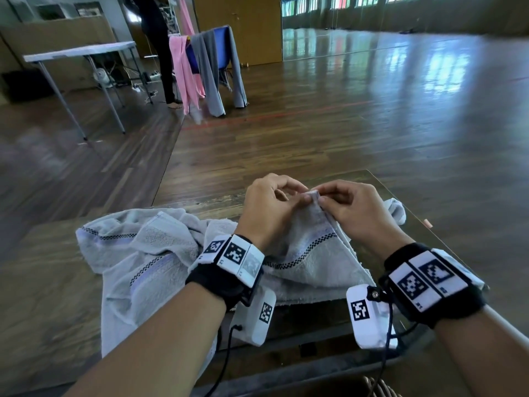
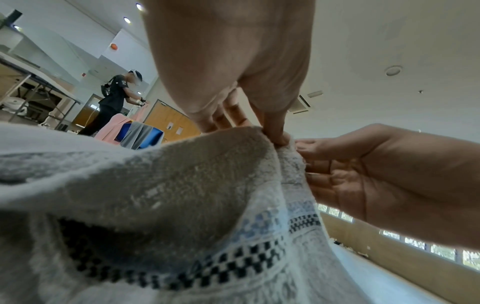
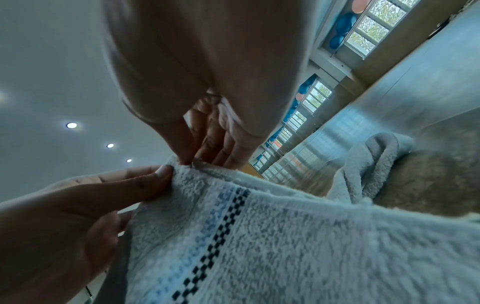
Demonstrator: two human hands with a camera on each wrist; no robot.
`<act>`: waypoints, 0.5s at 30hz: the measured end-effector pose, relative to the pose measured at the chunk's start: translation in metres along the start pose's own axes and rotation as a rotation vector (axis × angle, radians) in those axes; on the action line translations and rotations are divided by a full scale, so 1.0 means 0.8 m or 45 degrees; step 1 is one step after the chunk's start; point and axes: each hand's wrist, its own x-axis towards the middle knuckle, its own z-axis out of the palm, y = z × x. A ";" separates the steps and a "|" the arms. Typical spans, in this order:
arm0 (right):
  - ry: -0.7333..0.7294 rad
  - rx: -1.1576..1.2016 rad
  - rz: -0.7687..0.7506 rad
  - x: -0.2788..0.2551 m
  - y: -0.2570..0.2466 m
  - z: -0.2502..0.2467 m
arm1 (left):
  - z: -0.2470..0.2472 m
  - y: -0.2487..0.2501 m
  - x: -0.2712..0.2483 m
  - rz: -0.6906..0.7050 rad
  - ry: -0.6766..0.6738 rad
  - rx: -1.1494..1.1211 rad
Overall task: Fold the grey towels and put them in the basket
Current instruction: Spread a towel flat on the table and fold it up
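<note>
A light grey towel with a dark checkered band lies on the table in front of me, one corner lifted. Both hands meet at that corner. My left hand pinches it between thumb and forefinger, and my right hand pinches it from the other side. In the left wrist view the left hand's fingertips clamp the towel edge, with the right hand beside them. In the right wrist view the right hand nips the towel corner next to the left hand's thumb.
More grey towelling lies crumpled on the table's left half, and a small bunched end sits at the right. A woven rim shows at the bottom edge. Far back, a person stands at a rack hung with pink and grey cloths.
</note>
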 end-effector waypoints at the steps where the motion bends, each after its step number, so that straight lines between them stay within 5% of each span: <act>1: 0.002 0.006 0.006 0.001 0.000 0.002 | 0.000 0.000 0.000 -0.015 0.013 -0.030; 15: 0.043 0.159 0.122 0.001 0.002 0.009 | 0.004 -0.010 -0.005 -0.185 0.035 -0.348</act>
